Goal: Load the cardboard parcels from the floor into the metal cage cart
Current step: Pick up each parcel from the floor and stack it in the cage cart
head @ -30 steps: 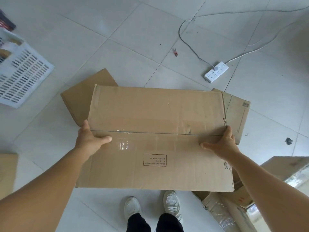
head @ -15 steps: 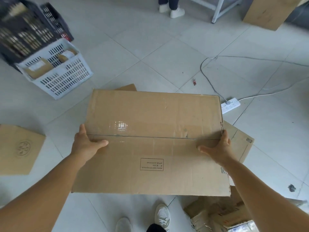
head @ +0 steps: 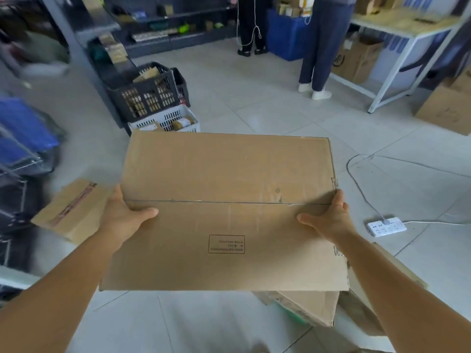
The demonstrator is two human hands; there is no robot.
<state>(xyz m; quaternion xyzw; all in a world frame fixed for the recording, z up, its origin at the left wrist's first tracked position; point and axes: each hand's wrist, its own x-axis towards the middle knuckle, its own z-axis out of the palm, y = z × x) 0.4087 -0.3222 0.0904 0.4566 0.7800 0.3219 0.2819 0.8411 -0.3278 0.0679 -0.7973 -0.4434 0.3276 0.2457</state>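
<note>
Left hand (head: 125,215): grip clamped on the left edge of the cardboard parcel (head: 226,212), thumb laid across the top. Parcel: carried level above the tiled floor (head: 229,324), clear of it; broad, flat, taped along the centre seam; judged light, stiff across the panels, slippery on the tape; best held at opposite side edges. Right hand (head: 328,220): grip clamped on the right edge, thumb on top.

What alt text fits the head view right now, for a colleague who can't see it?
A person's left hand and right hand grip the two sides of a large taped cardboard box, held above a tiled floor. A smaller parcel lies to the left, a power strip to the right, stacked crates beyond.
</note>
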